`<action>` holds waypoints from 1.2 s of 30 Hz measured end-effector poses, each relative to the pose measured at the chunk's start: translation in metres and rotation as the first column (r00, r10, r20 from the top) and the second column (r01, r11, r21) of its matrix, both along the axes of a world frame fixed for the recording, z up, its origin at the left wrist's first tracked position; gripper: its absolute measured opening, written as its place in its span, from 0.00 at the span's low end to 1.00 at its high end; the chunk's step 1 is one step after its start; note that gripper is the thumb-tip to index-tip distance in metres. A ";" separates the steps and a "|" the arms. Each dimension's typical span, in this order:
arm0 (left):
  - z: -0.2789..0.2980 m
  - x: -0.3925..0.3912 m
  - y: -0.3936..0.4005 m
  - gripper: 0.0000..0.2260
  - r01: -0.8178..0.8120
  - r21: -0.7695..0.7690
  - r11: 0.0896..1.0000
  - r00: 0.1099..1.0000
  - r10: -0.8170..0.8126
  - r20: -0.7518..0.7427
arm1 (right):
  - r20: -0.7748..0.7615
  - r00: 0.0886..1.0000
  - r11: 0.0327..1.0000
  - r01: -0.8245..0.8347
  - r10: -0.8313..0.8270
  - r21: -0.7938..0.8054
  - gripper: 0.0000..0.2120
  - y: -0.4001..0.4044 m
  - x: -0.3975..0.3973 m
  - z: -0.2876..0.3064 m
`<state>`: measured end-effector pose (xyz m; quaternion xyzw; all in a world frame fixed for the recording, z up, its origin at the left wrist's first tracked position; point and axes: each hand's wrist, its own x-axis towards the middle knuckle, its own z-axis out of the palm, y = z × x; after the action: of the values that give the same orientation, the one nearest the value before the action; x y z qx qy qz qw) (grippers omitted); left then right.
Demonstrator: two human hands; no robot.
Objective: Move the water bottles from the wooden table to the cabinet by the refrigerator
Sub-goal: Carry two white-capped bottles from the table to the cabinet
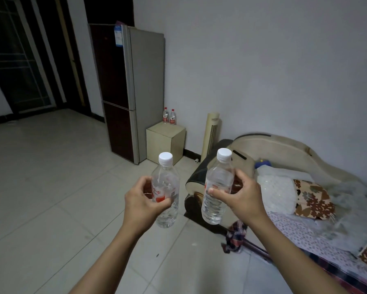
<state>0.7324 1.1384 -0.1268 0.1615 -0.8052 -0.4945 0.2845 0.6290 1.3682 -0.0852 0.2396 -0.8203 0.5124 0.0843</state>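
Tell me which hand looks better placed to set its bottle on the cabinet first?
Probably the left hand: its clear plastic bottle lines up below the small beige cabinet; the right hand is nearer the sofa.

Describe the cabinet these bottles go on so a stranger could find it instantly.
Start at the tall refrigerator against the back wall. Tucked against its right side stands the cabinet, a low cream-coloured cube on the floor. Unlike the slim tower fan further right, it is squat and boxy, and two red-labelled water bottles already stand on top.
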 end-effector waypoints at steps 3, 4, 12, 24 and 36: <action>0.004 -0.039 -0.040 0.23 0.031 0.004 1.000 0.999 -0.031 -0.013 | -0.008 1.000 1.000 -0.004 0.004 0.030 0.23 -0.041 -0.032 0.009; 0.004 -0.051 -0.051 0.24 0.031 0.004 1.000 0.999 -0.031 -0.020 | -0.012 1.000 0.999 -0.002 0.002 0.039 0.22 -0.052 -0.044 0.009; -0.004 -0.132 -0.127 0.24 0.001 0.009 1.000 1.000 -0.001 0.014 | 0.041 0.999 0.999 -0.019 0.017 0.049 0.20 -0.125 -0.130 -0.004; -0.004 -0.323 -0.196 0.21 -0.053 -0.044 0.998 0.994 0.057 0.097 | 0.117 0.990 0.997 -0.069 0.073 -0.038 0.27 -0.204 -0.345 -0.037; -0.006 -0.465 -0.286 0.20 -0.088 0.022 0.996 0.995 0.087 0.042 | 0.084 0.994 0.997 -0.075 0.074 0.007 0.26 -0.286 -0.507 -0.023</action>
<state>0.2670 0.8527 -0.1324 0.2101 -0.7970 -0.4878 0.2875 0.1225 1.0825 -0.1080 0.2488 -0.8162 0.5207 0.0296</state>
